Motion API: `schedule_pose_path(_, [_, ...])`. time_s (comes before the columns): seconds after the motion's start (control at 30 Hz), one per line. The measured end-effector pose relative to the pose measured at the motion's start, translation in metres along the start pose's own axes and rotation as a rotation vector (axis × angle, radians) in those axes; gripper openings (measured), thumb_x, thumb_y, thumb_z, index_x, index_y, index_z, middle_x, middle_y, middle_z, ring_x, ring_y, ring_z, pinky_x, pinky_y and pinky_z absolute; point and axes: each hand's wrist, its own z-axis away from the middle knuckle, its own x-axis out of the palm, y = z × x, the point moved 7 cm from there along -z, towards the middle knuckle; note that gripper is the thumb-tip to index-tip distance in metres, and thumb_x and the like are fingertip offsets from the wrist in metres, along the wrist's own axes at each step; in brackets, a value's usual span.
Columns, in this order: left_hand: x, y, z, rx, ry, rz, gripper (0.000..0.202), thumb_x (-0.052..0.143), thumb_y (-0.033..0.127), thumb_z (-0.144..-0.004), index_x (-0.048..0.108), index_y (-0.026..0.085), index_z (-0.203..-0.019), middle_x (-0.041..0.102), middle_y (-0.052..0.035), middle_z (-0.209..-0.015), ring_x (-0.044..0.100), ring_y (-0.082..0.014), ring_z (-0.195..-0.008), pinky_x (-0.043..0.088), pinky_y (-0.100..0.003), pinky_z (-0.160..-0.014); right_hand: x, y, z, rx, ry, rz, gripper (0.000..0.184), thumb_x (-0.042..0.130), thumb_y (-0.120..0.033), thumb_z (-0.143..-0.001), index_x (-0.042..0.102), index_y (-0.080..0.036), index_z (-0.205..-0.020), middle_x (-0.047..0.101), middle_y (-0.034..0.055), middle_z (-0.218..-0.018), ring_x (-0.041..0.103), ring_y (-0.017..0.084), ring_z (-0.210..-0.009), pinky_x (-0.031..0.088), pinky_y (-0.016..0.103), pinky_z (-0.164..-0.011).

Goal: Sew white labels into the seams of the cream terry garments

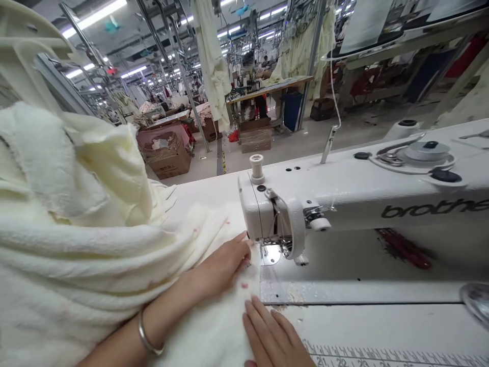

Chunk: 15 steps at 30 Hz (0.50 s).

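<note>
A cream fleece fabric (76,255) is heaped at the left and spreads flat toward the needle of a white sewing machine (344,199). My left hand (223,262) lies flat on the fabric, fingers stretched out, its tips just left of the presser foot (269,250). A silver bangle sits on that wrist. My right hand (273,336) rests near the bottom edge, fingers together and flat on the fabric's right border, in front of the needle plate. Neither hand grips anything.
The machine's arm runs to the right over the white table (382,326), which has a printed ruler along its front edge. A red tool (405,250) lies behind the arm. Beyond are cardboard boxes, other work tables and hanging cream garments.
</note>
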Motion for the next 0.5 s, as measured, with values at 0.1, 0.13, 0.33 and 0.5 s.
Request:
schedule_pose_path(0.1, [0.013,-0.009,-0.010,0.073,0.007,-0.188,0.016,0.037,0.016,-0.090,0.052,0.019,-0.086,0.061,-0.0080,-0.093,0.055,-0.0214,-0.088,0.043,-0.034,-0.079,0.006,0.004,0.004,0.030,0.038,-0.022,0.033,0.032,-0.015,-0.091,0.063,-0.011,-0.101,0.064,0.0093,-0.112,0.056,0.023,-0.110,0.042,0.037,-0.096])
schedule_pose_path(0.13, [0.016,-0.014,-0.016,0.065,0.030,-0.219,0.016,0.037,0.014,-0.089,0.052,0.018,-0.089,0.061,-0.0104,-0.098,0.054,-0.0237,-0.095,0.043,-0.037,-0.083,0.004,0.010,0.004,0.063,0.047,-0.048,0.032,0.033,-0.012,-0.089,0.063,-0.011,-0.101,0.064,0.0100,-0.112,0.056,0.023,-0.111,0.040,0.037,-0.099])
schedule_pose_path(0.33, [0.027,-0.029,-0.047,-0.050,0.129,-0.247,0.025,0.044,0.001,-0.076,0.054,0.018,-0.090,0.061,-0.0123,-0.104,0.051,-0.0296,-0.108,0.040,-0.046,-0.091,-0.022,0.039,-0.003,0.070,-0.016,-0.117,0.028,0.039,-0.006,-0.088,0.062,-0.009,-0.103,0.064,0.0104,-0.113,0.052,0.022,-0.117,0.032,0.038,-0.109])
schedule_pose_path(0.5, [0.007,-0.027,-0.042,-0.167,0.213,-0.182,0.019,0.044,0.004,-0.076,0.054,0.018,-0.082,0.063,-0.0082,-0.091,0.058,-0.0239,-0.093,0.045,-0.039,-0.085,-0.028,0.047,-0.007,0.111,-0.010,-0.116,0.028,0.037,-0.007,-0.089,0.061,-0.012,-0.103,0.064,0.0098,-0.111,0.052,0.021,-0.117,0.032,0.041,-0.109])
